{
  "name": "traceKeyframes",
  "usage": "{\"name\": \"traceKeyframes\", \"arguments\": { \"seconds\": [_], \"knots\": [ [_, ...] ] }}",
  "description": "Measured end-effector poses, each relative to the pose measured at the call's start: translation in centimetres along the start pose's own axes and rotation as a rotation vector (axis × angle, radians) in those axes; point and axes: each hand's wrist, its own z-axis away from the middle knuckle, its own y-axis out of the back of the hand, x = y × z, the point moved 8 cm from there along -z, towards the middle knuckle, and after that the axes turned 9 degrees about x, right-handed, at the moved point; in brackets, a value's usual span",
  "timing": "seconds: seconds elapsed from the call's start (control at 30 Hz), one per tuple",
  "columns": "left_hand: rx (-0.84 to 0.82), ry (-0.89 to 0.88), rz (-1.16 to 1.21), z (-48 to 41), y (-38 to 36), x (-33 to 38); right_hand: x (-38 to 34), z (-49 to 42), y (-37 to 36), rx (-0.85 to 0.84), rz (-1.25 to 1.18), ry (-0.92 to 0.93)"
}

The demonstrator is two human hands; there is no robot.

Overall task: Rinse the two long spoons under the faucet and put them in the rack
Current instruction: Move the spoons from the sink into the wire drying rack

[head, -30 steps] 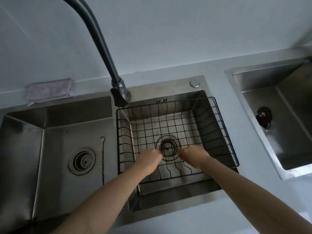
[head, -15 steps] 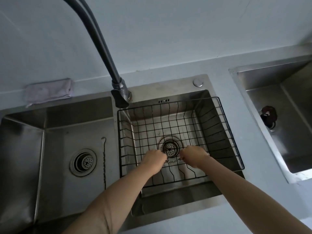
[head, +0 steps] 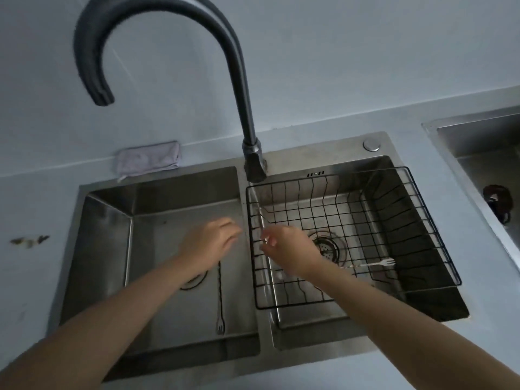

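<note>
My right hand (head: 287,250) is shut on a thin long spoon (head: 374,264) inside the black wire rack (head: 434,228) in the right basin. The spoon's forked tail sticks out to the right, and the end in my fingers sits in a thin water stream (head: 260,215) falling at the rack's left edge. My left hand (head: 211,243) hovers over the left basin with fingers apart, holding nothing. The second long spoon (head: 219,299) lies flat on the left basin floor, just right of my left forearm. The dark arched faucet (head: 239,80) rises between the basins.
A folded grey cloth (head: 147,160) lies on the counter behind the left basin. Another steel sink (head: 478,153) with a dark object (head: 496,202) in it is at the far right. A brown stain (head: 29,240) marks the left counter.
Both hands moved left from the rack's middle. My left hand now hangs over the left basin, my right hand holds a spoon at the stream, and the view has tilted up.
</note>
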Motion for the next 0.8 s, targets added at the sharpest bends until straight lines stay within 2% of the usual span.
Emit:
{"name": "traceKeyframes", "arguments": {
  "seconds": [0.07,0.23,0.37,0.43,0.6,0.8],
  "knots": [
    [-0.024,-0.011,-0.050,0.4,0.3,-2.0,-2.5,-0.3,-2.5,-0.025,-0.116,-0.030],
    [-0.230,-0.262,-0.265,1.6,-4.0,-5.3,-5.0,-1.1,-10.2,-0.102,-0.186,-0.136],
    [-0.381,-0.381,-0.403,2.4,-9.8,-7.7,-2.8,-1.3,-15.2,-0.142,-0.129,-0.294],
    [-0.393,-0.448,-0.416,2.5,-12.0,-8.1,-1.5,-1.3,-17.1,-0.148,-0.096,-0.365],
    [-0.577,-0.586,-0.453,3.7,-17.9,-10.1,1.0,-1.5,-20.3,-0.113,-0.051,-0.510],
    [-0.465,-0.646,-0.315,3.8,-19.6,-9.8,1.5,-1.7,-23.1,-0.117,-0.053,-0.565]
  ]
}}
